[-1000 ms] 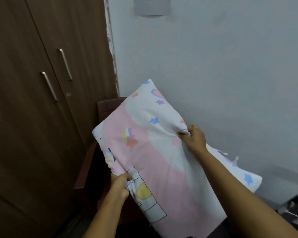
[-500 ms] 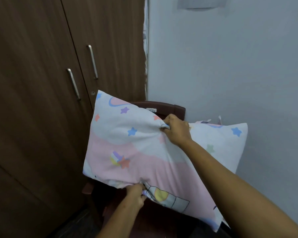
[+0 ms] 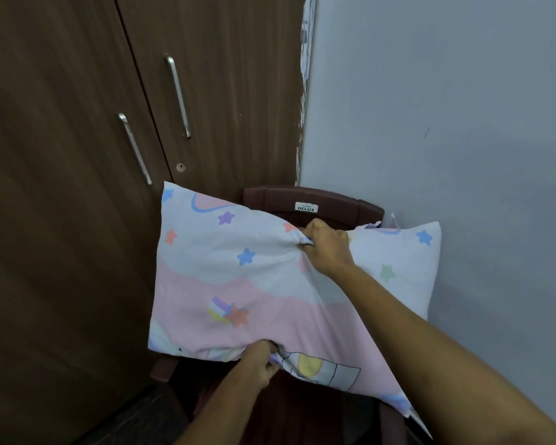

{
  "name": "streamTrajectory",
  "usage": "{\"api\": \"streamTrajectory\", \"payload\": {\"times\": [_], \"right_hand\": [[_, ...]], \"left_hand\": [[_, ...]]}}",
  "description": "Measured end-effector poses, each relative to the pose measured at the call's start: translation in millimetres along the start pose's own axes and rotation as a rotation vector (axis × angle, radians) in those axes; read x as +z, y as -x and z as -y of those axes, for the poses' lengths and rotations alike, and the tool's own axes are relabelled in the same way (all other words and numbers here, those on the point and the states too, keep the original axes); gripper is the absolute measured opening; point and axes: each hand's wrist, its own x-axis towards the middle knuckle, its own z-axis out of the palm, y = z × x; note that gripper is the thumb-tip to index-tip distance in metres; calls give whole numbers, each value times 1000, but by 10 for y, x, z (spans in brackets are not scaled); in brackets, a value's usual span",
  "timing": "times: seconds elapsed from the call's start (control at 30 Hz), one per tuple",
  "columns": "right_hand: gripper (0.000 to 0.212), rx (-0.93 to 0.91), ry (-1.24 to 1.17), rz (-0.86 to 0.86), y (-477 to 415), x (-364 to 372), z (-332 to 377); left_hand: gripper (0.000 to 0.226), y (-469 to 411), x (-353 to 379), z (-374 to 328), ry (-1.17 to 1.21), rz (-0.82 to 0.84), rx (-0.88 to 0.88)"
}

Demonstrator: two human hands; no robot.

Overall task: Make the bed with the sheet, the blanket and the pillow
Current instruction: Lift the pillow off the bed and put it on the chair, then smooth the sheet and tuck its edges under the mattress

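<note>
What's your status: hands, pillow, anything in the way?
Left hand grips near edge of pink-and-white star-print fabric pillow; right hand bunches far edge. Pillow over dark brown plastic chair. Brown wooden wardrobe close alongside.

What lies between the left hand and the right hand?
Only the pillow: its printed cover spans from left hand to right hand, in the head view.

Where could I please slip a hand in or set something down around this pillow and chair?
Free: the seat of the chair under the pillow, right of the left hand; also the floor strip between wardrobe and chair. Crowded: the corner, where the pillow spans nearly from wardrobe to wall, the right hand gripping its top.
</note>
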Motion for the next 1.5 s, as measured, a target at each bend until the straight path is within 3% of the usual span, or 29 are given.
{"api": "streamTrajectory", "payload": {"times": [0.13,0.2,0.27,0.33,0.47,0.53,0.63,0.8,1.0,1.13,1.33,1.5], "right_hand": [[21,37,58,30,-243,235,-52],[24,70,140,61,-359,312,-149],[27,133,230,79,-451,387,-295],[31,255,257,69,-477,440,-461],[54,452,418,214,-317,581,-826],[59,532,429,291,-221,626,-956],[61,543,445,305,-155,654,-1009],[65,613,393,325,-19,724,-1043],[67,651,344,426,98,799,-1131],[65,619,289,404,143,759,-1139],[62,508,234,290,565,593,-1249],[63,704,97,214,1253,494,-1395]], "left_hand": [[12,-183,-80,-213,-169,143,-165],[26,-285,-163,-381,-460,235,-246],[30,-388,-194,-623,-784,293,-212],[26,-454,-150,-890,-1029,220,66],[39,-658,-51,-1449,-1114,-125,939],[55,-746,-10,-1647,-1369,-204,1092],[75,-992,10,-1749,-1661,-164,962],[94,-1300,-26,-1646,-1857,-152,941],[88,-1264,157,-1682,-1915,-171,750],[78,-1046,460,-1554,-1919,-216,688],[74,-755,891,-1145,-1938,52,999],[79,-362,1252,-640,-1947,320,1263]]}}
